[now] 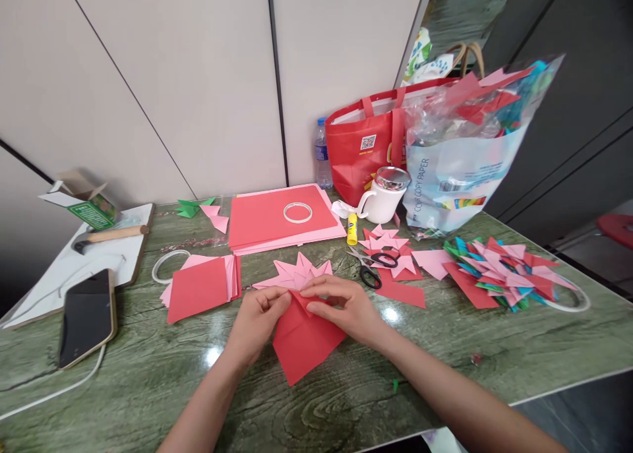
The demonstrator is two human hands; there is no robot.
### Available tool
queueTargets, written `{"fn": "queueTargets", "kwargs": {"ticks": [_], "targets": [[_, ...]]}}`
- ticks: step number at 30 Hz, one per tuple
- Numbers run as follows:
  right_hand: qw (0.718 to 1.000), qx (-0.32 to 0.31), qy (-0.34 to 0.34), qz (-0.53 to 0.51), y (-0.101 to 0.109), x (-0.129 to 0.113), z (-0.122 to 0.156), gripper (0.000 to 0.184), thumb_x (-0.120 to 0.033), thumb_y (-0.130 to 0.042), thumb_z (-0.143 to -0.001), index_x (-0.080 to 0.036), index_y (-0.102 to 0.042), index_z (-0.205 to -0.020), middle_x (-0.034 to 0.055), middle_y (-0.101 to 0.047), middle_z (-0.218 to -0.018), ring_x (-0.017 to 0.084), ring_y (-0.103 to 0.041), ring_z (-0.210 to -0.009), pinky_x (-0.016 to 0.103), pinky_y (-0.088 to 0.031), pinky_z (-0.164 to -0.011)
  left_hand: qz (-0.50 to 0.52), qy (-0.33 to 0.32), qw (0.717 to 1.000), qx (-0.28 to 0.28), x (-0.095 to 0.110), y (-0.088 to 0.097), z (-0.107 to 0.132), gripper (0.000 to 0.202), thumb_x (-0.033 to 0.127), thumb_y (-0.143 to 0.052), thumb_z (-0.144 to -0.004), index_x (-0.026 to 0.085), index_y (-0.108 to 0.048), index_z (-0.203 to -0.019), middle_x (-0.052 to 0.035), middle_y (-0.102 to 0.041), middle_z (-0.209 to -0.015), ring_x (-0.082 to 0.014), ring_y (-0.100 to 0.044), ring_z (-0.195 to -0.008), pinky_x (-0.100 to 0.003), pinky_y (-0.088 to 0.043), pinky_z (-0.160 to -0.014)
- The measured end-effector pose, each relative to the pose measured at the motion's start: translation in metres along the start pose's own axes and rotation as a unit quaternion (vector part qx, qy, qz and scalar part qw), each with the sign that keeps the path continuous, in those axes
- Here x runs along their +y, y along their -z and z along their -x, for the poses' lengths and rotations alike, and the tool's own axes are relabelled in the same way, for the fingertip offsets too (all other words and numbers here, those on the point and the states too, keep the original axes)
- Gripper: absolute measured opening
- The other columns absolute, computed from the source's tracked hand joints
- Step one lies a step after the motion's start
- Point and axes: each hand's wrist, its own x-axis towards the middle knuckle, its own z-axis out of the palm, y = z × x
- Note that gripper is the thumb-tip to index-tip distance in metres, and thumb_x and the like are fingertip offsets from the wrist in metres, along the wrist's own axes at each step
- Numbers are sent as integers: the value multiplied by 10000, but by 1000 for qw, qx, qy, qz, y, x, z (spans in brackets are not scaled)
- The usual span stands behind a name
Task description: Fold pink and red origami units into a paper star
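Observation:
A red paper sheet [307,351], its upper part folded, is held over the green table by both hands. My left hand [260,314] pinches its upper left edge between thumb and fingers. On the other side, my right hand [343,304] is closed on the folded upper right part, and its fingers hide some of the creases. Just behind the hands lies a pink folded-paper star [299,271], partly covered by them. Scissors [366,271] with dark handles rest to the right of my right hand. A stack of red and pink squares [198,288] lies left of my left hand.
Behind are large red and pink sheets [267,219] with a tape roll [298,212], a glue stick [351,229] and a white mug [383,199]. Folded stars [509,268] lie right, beneath a plastic bag [445,176]. A phone [88,318] and hammer [109,235] are left.

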Motion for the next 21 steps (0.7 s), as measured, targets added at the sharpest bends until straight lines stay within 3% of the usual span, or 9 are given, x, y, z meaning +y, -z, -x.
{"fn": "queueTargets", "kwargs": {"ticks": [3, 5, 9, 15, 21], "targets": [[986, -12, -128, -105, 0, 1, -1, 207, -295, -709, -702, -197, -650, -875, 28, -646, -869, 159, -593, -801, 269, -462, -680, -16, 0, 1000, 2, 1, -1, 1, 314, 431, -653, -702, 117, -659, -717, -5, -592, -609, -101, -479, -542, -207, -387, -521], [973, -21, -162, -161, 0, 2, -2, 232, -308, -732, -671, -185, -616, -831, 2, -619, -810, 131, -565, -729, 253, -435, -663, -26, -6, 1000, 6, 1, -1, 1, 317, 436, -642, -711, 119, -642, -706, -3, -586, -623, -98, -473, -545, -203, -379, -518], [963, -14, -164, -214, -1, -2, -4, 233, -342, -728, -675, -182, -576, -750, -34, -563, -716, 98, -502, -652, 227, -390, -620, -59, -30, 998, 22, -3, -2, 1, 303, 435, -604, -744, 135, -604, -699, 8, -562, -613, -96, -464, -538, -192, -359, -500], [962, -15, -183, -201, -2, -4, -3, 263, -405, -722, -666, -163, -623, -691, -14, -586, -673, 113, -504, -642, 252, -392, -643, -126, -90, 987, 45, -12, -6, -1, 292, 358, -525, -794, 167, -617, -994, -2, -614, -654, -143, -535, -589, -223, -405, -539], [935, -11, -256, -245, -2, -2, -3, 309, -356, -813, -529, -157, -618, -664, -35, -583, -633, 89, -485, -592, 226, -371, -598, -213, -170, 959, 75, -11, -10, 0, 211, 270, -498, -796, 189, -685, -850, -32, -695, -825, -190, -604, -803, -262, -436, -735]]}}
